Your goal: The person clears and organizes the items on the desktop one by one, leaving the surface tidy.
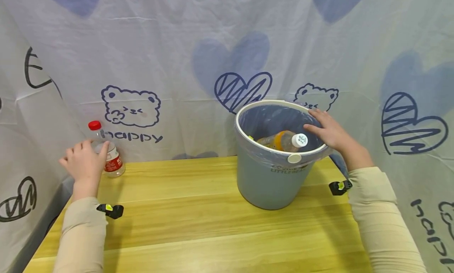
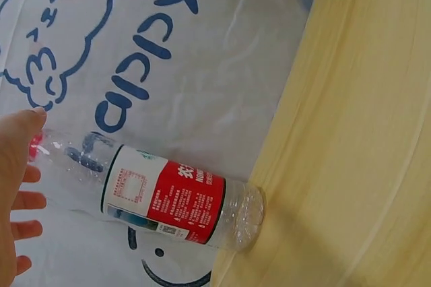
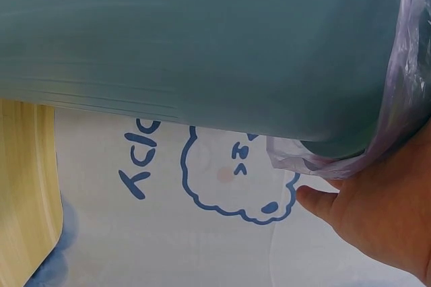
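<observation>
A clear plastic bottle (image 1: 112,156) with a red cap and a red-and-white label stands upright near the table's back left corner. My left hand (image 1: 84,162) is in front of its upper part, thumb and fingers spread apart. In the left wrist view the label of the bottle (image 2: 168,196) shows fully, and the hand (image 2: 15,193) appears apart from it. My right hand (image 1: 335,133) rests on the right rim of a grey-blue bin (image 1: 269,186), its fingers fairly straight. Inside the bin lies a bottle (image 1: 285,141) with a white cap and an orange band.
A clear plastic bag (image 3: 397,98) lines the bin and folds over its rim. A white handle knob (image 1: 294,158) sits on the bin's front. The wooden table (image 1: 184,214) ends at a patterned cloth (image 1: 170,68) behind and at both sides.
</observation>
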A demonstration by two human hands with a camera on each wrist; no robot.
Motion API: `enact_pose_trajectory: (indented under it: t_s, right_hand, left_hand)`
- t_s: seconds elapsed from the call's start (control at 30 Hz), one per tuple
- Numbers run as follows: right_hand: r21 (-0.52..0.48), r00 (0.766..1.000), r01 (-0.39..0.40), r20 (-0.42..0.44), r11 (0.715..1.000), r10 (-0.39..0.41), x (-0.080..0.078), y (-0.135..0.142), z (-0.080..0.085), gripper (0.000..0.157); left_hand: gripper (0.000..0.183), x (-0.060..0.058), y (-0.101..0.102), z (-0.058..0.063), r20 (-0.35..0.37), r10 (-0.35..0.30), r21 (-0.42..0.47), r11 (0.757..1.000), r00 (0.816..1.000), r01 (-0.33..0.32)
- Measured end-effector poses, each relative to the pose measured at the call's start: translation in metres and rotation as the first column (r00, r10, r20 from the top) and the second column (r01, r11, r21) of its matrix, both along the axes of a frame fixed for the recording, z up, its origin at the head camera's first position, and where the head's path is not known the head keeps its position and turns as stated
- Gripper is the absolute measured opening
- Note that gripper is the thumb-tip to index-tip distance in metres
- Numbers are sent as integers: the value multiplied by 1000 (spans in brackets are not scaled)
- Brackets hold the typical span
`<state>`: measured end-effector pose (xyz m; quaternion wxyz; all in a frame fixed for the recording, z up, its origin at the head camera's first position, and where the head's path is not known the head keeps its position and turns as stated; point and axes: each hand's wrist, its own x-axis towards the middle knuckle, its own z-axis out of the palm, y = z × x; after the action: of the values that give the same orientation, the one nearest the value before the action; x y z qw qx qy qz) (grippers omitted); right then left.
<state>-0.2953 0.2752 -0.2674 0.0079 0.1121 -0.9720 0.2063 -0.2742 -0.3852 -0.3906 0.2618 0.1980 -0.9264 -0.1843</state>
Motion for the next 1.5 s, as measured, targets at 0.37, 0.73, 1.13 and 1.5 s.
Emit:
enact_pose_trajectory:
  t_s: [0.37, 0.73, 1.13, 1.5]
  right_hand:
    - [0, 1000, -4, -1, 1000, 4, -1, -2, 1, 73]
    - [-9, 1000, -10, -9, 1000, 10, -1, -2, 1, 72]
    - [-8, 1000, -5, 2, 1000, 5, -1, 1, -2, 72]
    - [-5, 1000, 5, 5, 1000, -5, -2, 0, 0, 73]
  left_hand:
    - [99, -15, -17, 4, 177, 32, 3, 999, 984, -33]
    - [115, -27, -24, 6, 281, 8, 8, 1000, 960, -10]
    - [109, -37, -22, 2, 264, -2, 57, 998, 965, -14]
    - [98, -37, -13, 1, 202, 5, 58, 998, 979, -16]
